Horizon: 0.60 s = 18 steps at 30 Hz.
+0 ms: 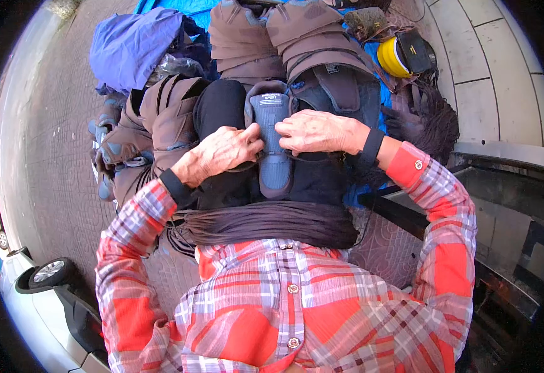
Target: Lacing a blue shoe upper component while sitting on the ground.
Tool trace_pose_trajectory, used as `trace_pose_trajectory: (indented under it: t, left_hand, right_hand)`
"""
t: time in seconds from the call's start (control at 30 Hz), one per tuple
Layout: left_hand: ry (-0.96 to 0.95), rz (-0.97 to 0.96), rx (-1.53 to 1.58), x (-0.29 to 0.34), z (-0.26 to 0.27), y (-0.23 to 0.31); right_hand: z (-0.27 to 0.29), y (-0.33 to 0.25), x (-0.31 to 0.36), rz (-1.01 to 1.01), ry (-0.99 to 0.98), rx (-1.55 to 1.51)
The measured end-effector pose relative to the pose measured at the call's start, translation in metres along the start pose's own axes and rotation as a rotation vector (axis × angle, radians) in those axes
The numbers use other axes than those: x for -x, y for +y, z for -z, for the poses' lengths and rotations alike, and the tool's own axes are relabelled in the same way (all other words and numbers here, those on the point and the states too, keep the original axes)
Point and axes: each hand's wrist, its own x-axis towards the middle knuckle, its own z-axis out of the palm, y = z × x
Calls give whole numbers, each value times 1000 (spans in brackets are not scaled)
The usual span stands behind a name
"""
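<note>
A brown shoe upper (274,180) with a blue-grey tongue lies over my lap, its toe end toward me. My left hand (228,149) is closed at its left edge, thumb and fingers pinched together. On the opposite edge, my right hand (318,132) pinches too, knuckles bent over the tongue's side. Whether a lace end is between the fingertips of either hand is too small to tell. A thick bundle of dark brown shoelaces (272,222) lies across my lap, just below the shoe upper.
Nested stacks of brown shoe uppers stand at left (166,112) and ahead (244,40). A purple cloth bundle (135,46) sits far left. Far right are a yellow roll (392,58) and dark laces (427,121). A dark glass-topped frame (502,205) stands close to my right arm.
</note>
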Motion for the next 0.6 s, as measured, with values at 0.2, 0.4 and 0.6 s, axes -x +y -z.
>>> trace_pose_trajectory:
  t: [0.2, 0.4, 0.6]
  left_hand:
    - [-78, -218, -216, -7, 0, -7]
    - [-173, -226, -190, -8, 10, -9]
    - [-178, -104, 28, -9, 7, -9]
  right_hand:
    - [0, -3, -5, 55, -51, 64]
    - [2, -3, -1, 13, -3, -47]
    - [2, -3, -7, -62, -78, -140]
